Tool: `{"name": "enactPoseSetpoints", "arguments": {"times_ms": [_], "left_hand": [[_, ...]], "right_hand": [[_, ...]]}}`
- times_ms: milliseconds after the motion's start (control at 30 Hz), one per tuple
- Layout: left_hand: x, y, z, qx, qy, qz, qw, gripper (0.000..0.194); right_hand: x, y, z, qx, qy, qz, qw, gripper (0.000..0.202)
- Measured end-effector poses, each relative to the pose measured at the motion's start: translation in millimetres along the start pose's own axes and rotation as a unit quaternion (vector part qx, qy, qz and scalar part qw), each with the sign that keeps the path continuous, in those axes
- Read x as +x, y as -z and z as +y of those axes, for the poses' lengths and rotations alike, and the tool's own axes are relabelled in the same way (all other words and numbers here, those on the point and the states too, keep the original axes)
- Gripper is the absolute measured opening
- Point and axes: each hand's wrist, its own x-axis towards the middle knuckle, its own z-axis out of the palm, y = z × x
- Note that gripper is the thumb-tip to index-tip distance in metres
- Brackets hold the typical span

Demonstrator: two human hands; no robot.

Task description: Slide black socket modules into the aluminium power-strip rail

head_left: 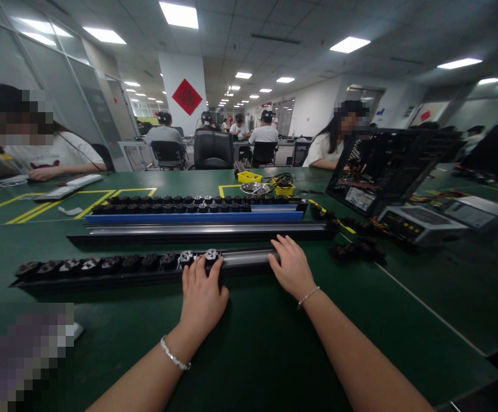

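Note:
A long black rail (249,259) lies across the green table, its left part filled with a row of dark and silvery socket modules (131,262). My left hand (202,297) rests with fingers spread on the rail's front edge, fingertips touching the last silvery modules. At the rail's right end my right hand (292,266) lies with fingers extended over the bare metal channel; nothing shows in its grasp. Behind stands a second rail (206,230) with a bare channel, and farther back a blue-edged rail (193,217) holds two rows of modules.
Loose black modules (358,252) lie right of the rails. Farther right are a metal power unit (421,223) and an open computer case (386,166). A metal dish (255,188) and yellow trays (249,177) stand behind. People sit across the table and at far left.

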Motion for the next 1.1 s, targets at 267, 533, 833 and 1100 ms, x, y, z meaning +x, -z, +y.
{"name": "enactPoseSetpoints", "arguments": {"times_ms": [267, 533, 833, 1100], "left_hand": [[-0.1, -0.5, -0.5, -0.010, -0.014, -0.005, 1.000, 0.053], [0.0, -1.7, -1.4, -0.025, -0.016, -0.003, 1.000, 0.052], [0.9, 1.1, -0.3, -0.043, -0.019, -0.011, 0.999, 0.050], [0.8, 5.3, 2.9, -0.056, -0.019, 0.001, 0.998, 0.046]], "right_hand": [[-0.4, -1.1, 0.6, -0.006, -0.006, -0.082, 0.997, 0.048], [0.7, -1.5, 0.6, -0.010, -0.002, -0.078, 0.997, 0.049], [0.2, -1.6, -0.7, -0.012, 0.001, -0.069, 0.998, 0.047], [0.1, -4.9, 0.9, -0.023, 0.008, -0.062, 0.998, 0.047]]}}
